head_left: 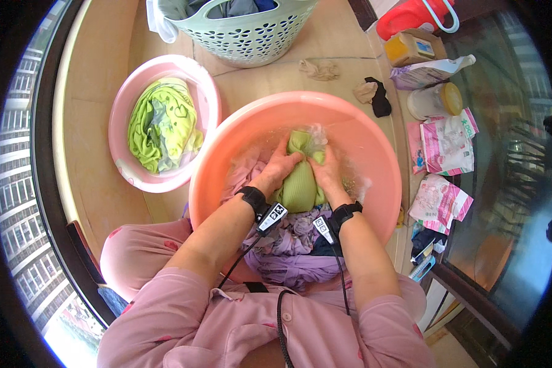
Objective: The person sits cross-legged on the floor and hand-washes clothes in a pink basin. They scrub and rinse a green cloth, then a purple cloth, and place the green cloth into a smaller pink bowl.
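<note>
A wet green ribbed garment (pixel 299 187) is bunched up between my two hands, over a large orange-pink basin (pixel 374 165). My left hand (pixel 279 165) is closed on its left side and my right hand (pixel 327 174) on its right, with the thumbs close together on top. Some fingertips are hidden behind the cloth. Soapy water and suds lie around it. Pink cloth (pixel 249 175) is at the basin's left, and a purple garment (pixel 294 267) with patterned cloth (pixel 282 236) lies on the side nearest me.
At left stands a pink basin (pixel 118 132) holding a lime-green garment (pixel 159 122). A pale green laundry basket (pixel 245 40) is at the back. Small socks (pixel 380 98) lie on the floor. Along the right are a lidded jar (pixel 432 101) and pink-white packets (pixel 441 199) beside dark glass (pixel 503 184).
</note>
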The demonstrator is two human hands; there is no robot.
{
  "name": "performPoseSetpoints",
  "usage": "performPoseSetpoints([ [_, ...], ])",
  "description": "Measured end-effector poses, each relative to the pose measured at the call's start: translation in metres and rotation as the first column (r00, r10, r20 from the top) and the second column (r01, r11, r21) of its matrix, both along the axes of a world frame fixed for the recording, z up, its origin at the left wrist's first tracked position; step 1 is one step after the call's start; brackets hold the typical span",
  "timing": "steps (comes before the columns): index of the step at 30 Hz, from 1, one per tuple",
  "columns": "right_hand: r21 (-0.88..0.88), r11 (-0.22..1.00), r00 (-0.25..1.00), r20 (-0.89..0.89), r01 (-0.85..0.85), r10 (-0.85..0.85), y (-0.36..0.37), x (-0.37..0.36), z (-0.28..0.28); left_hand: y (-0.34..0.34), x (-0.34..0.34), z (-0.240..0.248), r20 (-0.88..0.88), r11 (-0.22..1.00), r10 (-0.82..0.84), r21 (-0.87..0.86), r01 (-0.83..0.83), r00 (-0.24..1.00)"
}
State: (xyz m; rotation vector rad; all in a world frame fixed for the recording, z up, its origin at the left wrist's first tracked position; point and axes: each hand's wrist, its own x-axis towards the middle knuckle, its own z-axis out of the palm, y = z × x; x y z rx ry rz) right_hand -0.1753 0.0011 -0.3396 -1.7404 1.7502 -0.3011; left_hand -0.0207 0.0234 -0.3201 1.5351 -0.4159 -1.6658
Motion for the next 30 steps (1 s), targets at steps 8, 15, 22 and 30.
performPoseSetpoints([
  [8,-0.070,0.869,0.787,0.393,-0.489,0.475,0.028,0.033,0.103,0.008,0.042,0.020,-0.826,0.933,0.334,0.221,-0.283,0.454],
  [15,-0.274,0.904,0.867,0.292,-0.330,0.405,0.028,0.051,0.116,0.026,0.020,0.074,-0.499,0.953,0.292,0.218,-0.209,0.816],
  [22,-0.020,0.995,0.979,0.175,-0.101,0.103,-0.021,0.029,0.074,0.009,0.003,0.053,0.083,0.977,-0.213,0.042,0.210,0.974],
  [30,0.060,0.998,0.996,-0.088,-0.003,0.009,-0.025,-0.020,0.022,0.016,0.010,0.003,0.151,0.999,-0.045,-0.014,0.047,0.988],
])
